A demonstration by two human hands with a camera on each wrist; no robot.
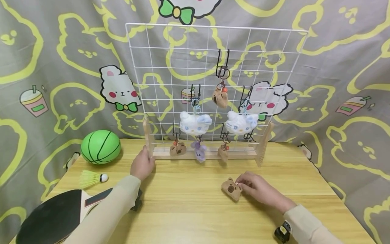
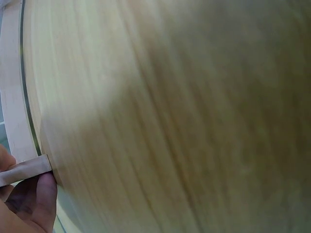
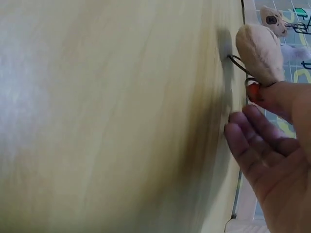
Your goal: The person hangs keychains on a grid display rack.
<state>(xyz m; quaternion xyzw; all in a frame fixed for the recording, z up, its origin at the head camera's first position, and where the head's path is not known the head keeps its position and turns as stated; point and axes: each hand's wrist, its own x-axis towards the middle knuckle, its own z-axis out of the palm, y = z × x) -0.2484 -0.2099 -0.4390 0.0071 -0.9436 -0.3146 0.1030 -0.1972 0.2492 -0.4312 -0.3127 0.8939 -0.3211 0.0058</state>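
My left hand (image 1: pixel 142 165) grips the left wooden foot of a white wire grid rack (image 1: pixel 216 26). In the left wrist view, thumb and fingers lie either side of the foot's end (image 2: pixel 31 168). My right hand (image 1: pixel 259 189) pinches a brown plush animal keychain (image 1: pixel 232 189) just over the table, in front of the rack. An orange bead (image 3: pixel 253 92) and a dark metal ring show beside the thumb in the right wrist view. Black hooks on the grid carry other brown plush keychains (image 1: pixel 220 98), white cat plush keychains (image 1: pixel 195 123) and a purple plush keychain (image 1: pixel 199 151).
A green ball (image 1: pixel 101 147), a yellow shuttlecock (image 1: pixel 92 178) and a black table tennis paddle (image 1: pixel 50 217) lie on the left of the wooden table (image 1: pixel 189 210). A patterned curtain (image 1: pixel 344 30) hangs behind the rack and along both sides.
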